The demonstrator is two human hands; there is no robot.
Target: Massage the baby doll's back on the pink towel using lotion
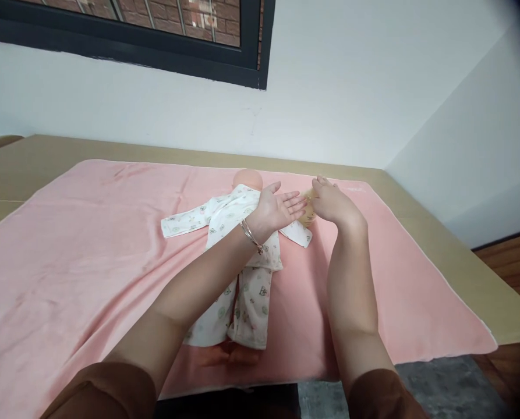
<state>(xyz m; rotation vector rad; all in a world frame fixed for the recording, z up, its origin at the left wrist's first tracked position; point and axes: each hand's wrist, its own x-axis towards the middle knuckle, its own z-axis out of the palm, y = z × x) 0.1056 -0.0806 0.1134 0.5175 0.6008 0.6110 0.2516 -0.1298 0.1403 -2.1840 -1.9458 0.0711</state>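
Steadying a small amber bottle [307,214] beside the doll in printed white cotton pyjamas [237,256], our right hand [332,201] clasped it, tipped carefully over our flat, spread-fingered left hand [277,208].

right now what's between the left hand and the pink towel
In the head view, the doll in printed pyjamas lies between the open left hand and the pink towel.

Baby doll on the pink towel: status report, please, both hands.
Left hand open, palm up, above doll in printed white suit. Right hand on doll's arm, grip unclear. Nothing in the way.
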